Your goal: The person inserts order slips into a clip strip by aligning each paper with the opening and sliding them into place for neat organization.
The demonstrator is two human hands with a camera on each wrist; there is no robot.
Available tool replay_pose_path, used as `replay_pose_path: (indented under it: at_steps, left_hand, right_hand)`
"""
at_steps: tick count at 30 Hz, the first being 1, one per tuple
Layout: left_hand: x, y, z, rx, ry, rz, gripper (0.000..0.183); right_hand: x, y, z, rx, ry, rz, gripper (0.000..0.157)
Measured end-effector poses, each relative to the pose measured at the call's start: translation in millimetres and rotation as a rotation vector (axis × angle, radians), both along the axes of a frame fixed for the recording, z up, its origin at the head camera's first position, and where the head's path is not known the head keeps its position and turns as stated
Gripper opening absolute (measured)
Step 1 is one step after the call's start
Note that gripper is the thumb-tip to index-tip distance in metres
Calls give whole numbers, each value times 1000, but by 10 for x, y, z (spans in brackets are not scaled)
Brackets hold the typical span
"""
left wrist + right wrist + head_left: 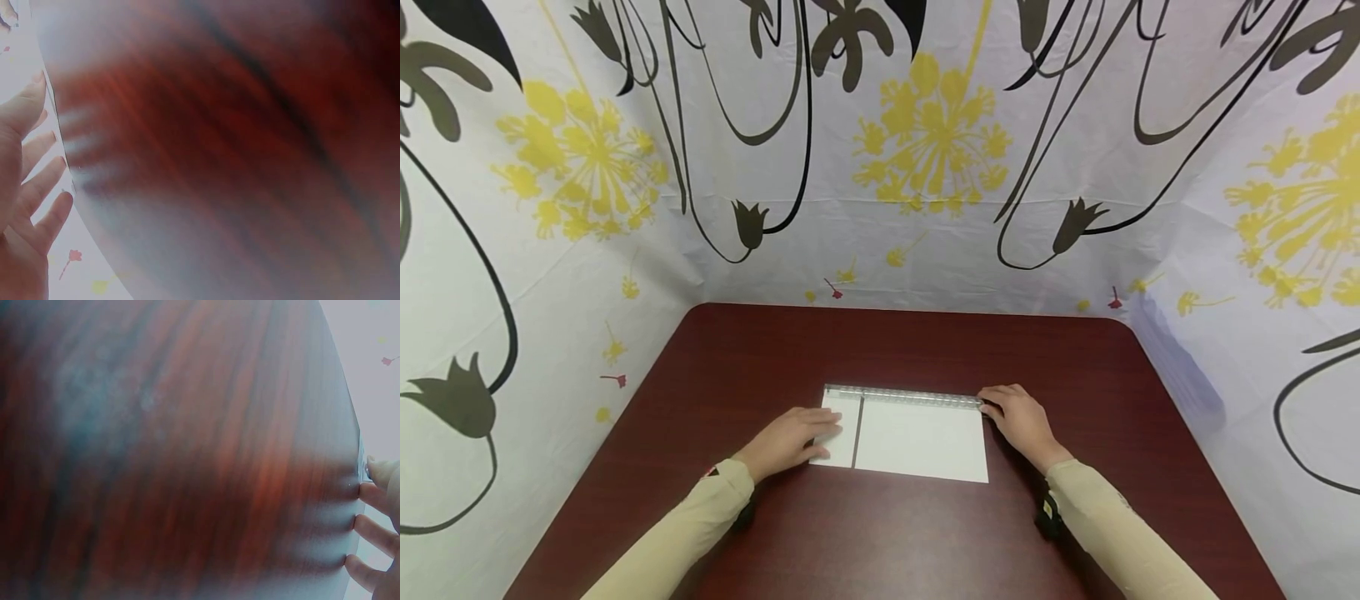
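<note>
A white sheet of paper (921, 437) lies on the table, with a narrower white piece (844, 421) at its left. Between them runs a thin dark strip; I cannot tell whether it is a gap or a line. Along their far edge lies a clear ruler (917, 398). My left hand (790, 439) rests with extended fingers on the left piece; in the left wrist view the same hand (31, 181) has its fingers spread. My right hand (1021, 423) pinches the ruler's right end. In the right wrist view, fingertips of that hand (378, 531) touch the tabletop.
The dark red-brown table (880, 550) has rounded far corners. White cloth (865, 242) with yellow and grey flower prints hangs behind it and along both sides. A dark device (1048, 515) is strapped at the right wrist.
</note>
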State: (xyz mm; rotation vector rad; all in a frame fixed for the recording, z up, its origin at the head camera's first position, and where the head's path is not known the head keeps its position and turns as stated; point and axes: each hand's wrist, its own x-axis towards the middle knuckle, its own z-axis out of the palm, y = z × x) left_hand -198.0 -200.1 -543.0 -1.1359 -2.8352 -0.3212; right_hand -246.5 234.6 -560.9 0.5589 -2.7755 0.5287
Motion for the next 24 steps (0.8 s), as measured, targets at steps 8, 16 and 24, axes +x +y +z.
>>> replay_pose_path:
  at_steps: [8, 16, 24]
  left_hand:
    - [-9, 2, -36, 7, 30, -13, 48]
    - [-7, 38, -31, 18, 27, -19, 48]
    - [7, 67, 8, 6, -2, -8, 48]
  right_hand:
    - [-1, -4, -6, -4, -1, -5, 30]
    - [2, -5, -1, 2, -3, -7, 31]
    - [-2, -3, 1, 2, -6, -2, 31]
